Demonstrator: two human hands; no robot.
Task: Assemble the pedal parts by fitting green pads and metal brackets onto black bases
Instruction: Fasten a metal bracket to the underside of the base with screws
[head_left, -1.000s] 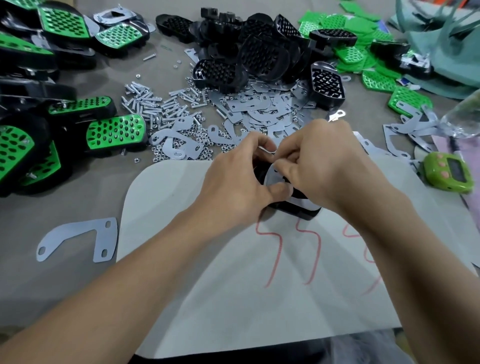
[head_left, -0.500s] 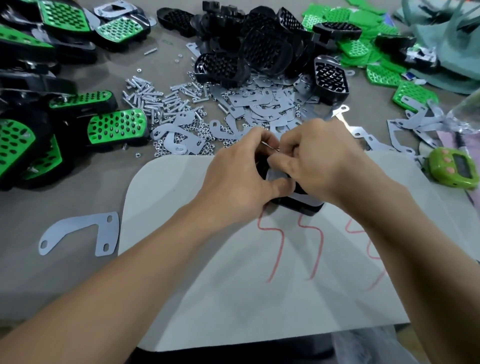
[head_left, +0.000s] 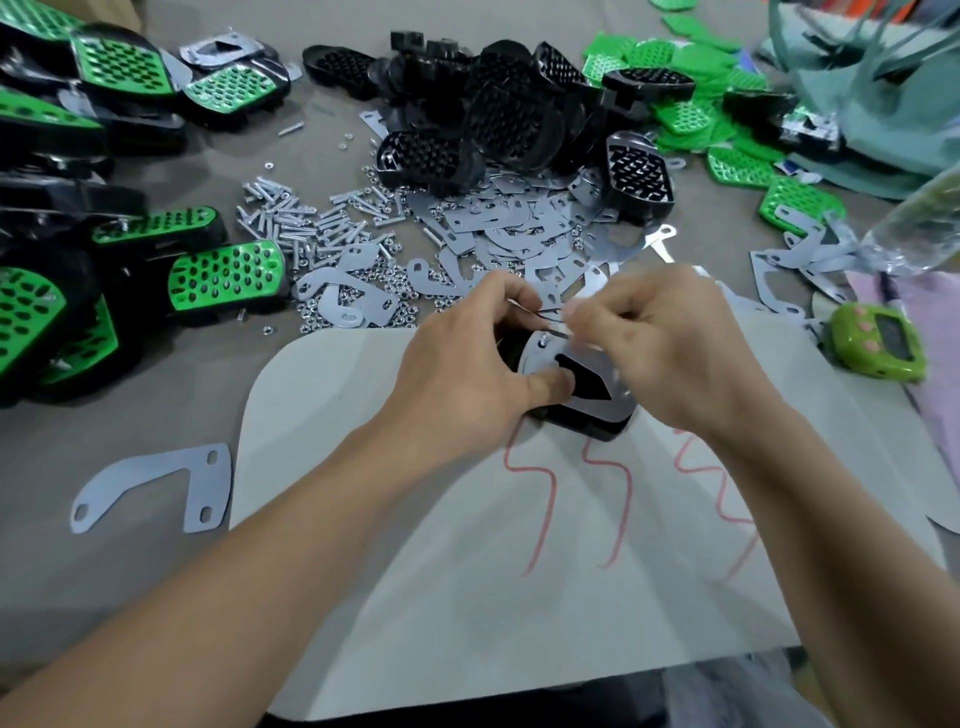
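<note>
A black pedal base (head_left: 587, 423) lies on the pale work mat (head_left: 415, 597) with a metal bracket plate (head_left: 602, 364) on top of it. My left hand (head_left: 467, 364) grips the base, thumb pressed on the plate. My right hand (head_left: 670, 338) hovers over the plate's far end, fingertips pinched together on something small at a bolt hole; I cannot make out what it is. Loose black bases (head_left: 493, 119), green pads (head_left: 691, 114) and flat brackets (head_left: 498, 228) are heaped at the back.
Finished green-and-black pedals (head_left: 223, 275) crowd the left side. Bolts (head_left: 291, 218) and nuts (head_left: 384, 291) lie scattered behind the mat. A single bracket (head_left: 156, 483) sits at the left of the mat. A green timer (head_left: 878, 343) and a clear bottle (head_left: 914, 228) stand at right.
My right hand has lifted slightly off the pedal and shifted right, uncovering more of the bracket plate. My left hand keeps its hold on the base.
</note>
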